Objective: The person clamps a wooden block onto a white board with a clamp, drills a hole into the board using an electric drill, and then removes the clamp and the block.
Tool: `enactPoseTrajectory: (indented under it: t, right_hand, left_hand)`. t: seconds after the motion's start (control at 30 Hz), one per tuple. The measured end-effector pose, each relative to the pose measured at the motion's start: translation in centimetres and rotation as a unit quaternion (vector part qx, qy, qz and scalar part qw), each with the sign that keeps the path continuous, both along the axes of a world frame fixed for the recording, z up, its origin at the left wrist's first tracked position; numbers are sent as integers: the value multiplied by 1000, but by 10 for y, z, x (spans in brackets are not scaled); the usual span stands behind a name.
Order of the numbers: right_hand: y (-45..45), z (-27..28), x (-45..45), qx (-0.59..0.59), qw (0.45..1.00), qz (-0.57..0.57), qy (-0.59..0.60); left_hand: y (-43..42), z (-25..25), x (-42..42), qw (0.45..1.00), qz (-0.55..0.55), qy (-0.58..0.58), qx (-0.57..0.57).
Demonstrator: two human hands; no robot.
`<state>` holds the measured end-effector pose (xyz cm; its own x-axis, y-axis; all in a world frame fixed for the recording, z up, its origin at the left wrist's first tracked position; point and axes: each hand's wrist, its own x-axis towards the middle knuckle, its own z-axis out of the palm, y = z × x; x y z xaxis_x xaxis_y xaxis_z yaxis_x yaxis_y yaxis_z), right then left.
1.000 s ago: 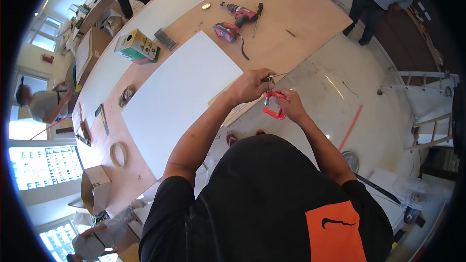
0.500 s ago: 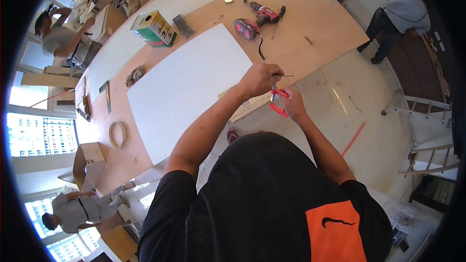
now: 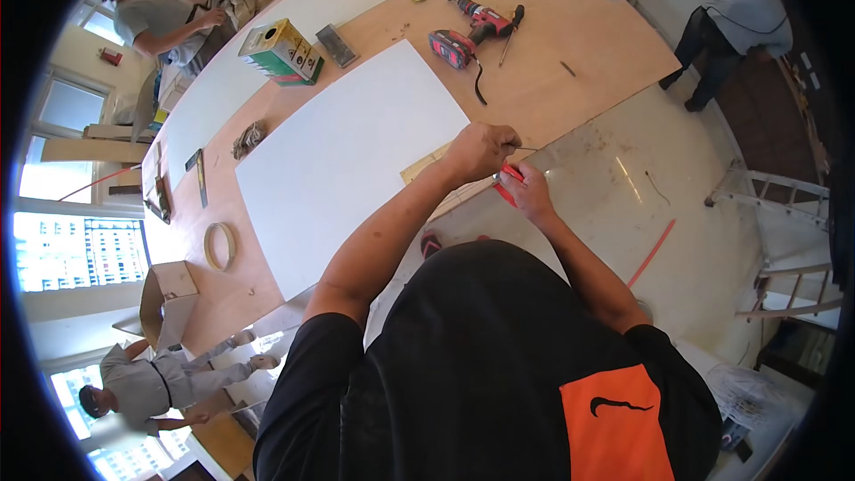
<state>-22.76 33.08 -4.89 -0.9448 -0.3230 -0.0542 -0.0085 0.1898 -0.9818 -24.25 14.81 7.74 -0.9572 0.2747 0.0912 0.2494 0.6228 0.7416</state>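
Observation:
My left hand (image 3: 479, 151) is closed round a thin dark rod (image 3: 525, 149) whose end sticks out to the right of the fingers. Just below it, my right hand (image 3: 533, 192) grips red-handled pliers (image 3: 508, 185). The jaws are close under my left fist and mostly hidden, so I cannot tell whether they touch the rod. Both hands are over the near edge of the table, beside a white sheet (image 3: 347, 160). A strip of light wood (image 3: 422, 165) lies partly under my left wrist.
On the table (image 3: 597, 53) lie a red cordless drill (image 3: 481, 22), a screwdriver (image 3: 511, 34), a metal can (image 3: 280, 53), a dark block (image 3: 336, 44) and a tape roll (image 3: 218, 247). Ladders (image 3: 775, 196) stand at right. Several other people are around the room.
The red handles, spread apart before, are now squeezed closer together in my right hand. Both hands have moved slightly down. A co-worker at upper left has shifted and lowered an arm.

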Motion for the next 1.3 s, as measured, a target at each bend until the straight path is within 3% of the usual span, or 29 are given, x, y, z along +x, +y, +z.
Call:
enactPoseTrajectory:
  t: [0.43, 0.93, 1.03, 1.13, 1.3]
  right_hand:
    - [-11, 5, -1, 41, 999, 18, -4]
    - [-29, -15, -11, 100, 992, -25, 78]
    - [-30, -17, -11, 67, 997, -31, 34]
    - [-26, -22, -11, -71, 995, -15, -62]
    - [-11, -28, 7, -171, 978, -47, -108]
  left_hand:
    - [-12, -2, 3, 1000, 11, -7, -12]
    - [-28, -5, -5, 1000, 26, -9, -3]
    - [-26, -4, -4, 1000, 24, -3, 0]
    - [-26, -6, -2, 1000, 17, 7, 13]
    - [-21, -4, 5, 999, 21, -16, 23]
